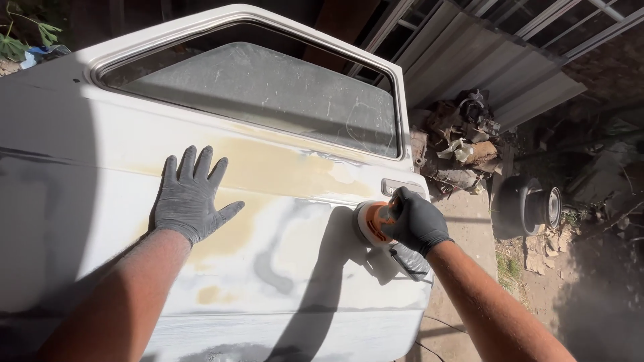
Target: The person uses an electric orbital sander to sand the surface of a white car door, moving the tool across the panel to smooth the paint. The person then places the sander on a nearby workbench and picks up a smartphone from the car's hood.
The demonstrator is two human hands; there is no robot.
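Sanding in hand: your left hand (pixel 190 198), fingers splayed, braces the car door (pixel 282 281) while your right hand (pixel 414 220) grips the orbital sander (pixel 373 222); next pass likely needs flat pad, approx. even pressure.

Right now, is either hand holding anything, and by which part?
The right hand grips an orange sander by the top of its body, its pad against the white car door. The left hand holds nothing; it lies flat on the door.

Dusty grey gloves (pixel 190 198), bare forearms
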